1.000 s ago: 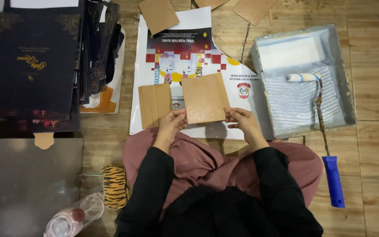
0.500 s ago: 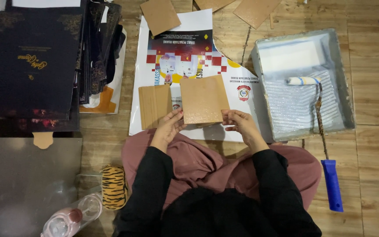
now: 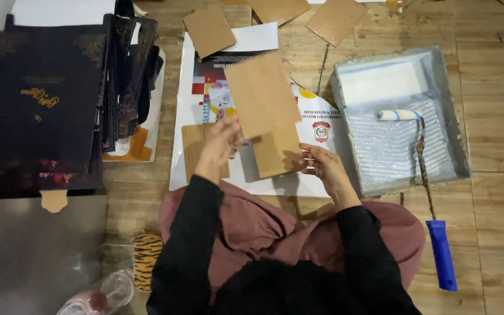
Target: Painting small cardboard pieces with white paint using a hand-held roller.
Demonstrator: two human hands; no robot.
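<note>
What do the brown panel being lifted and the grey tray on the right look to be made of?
Brown panel, held by the left hand: looks like thin cardboard or greyboard, matte, flat and stiff, with an even tan face. The right hand rests on a second panel of the same look. Grey tray: probably moulded plastic, with a smooth wall and ribbed ramp; metal cannot be ruled out.

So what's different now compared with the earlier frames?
The left hand has lifted one brown board up, tilted off the second board, which the right hand holds. The roller, tray and dark stack stayed put.
</note>
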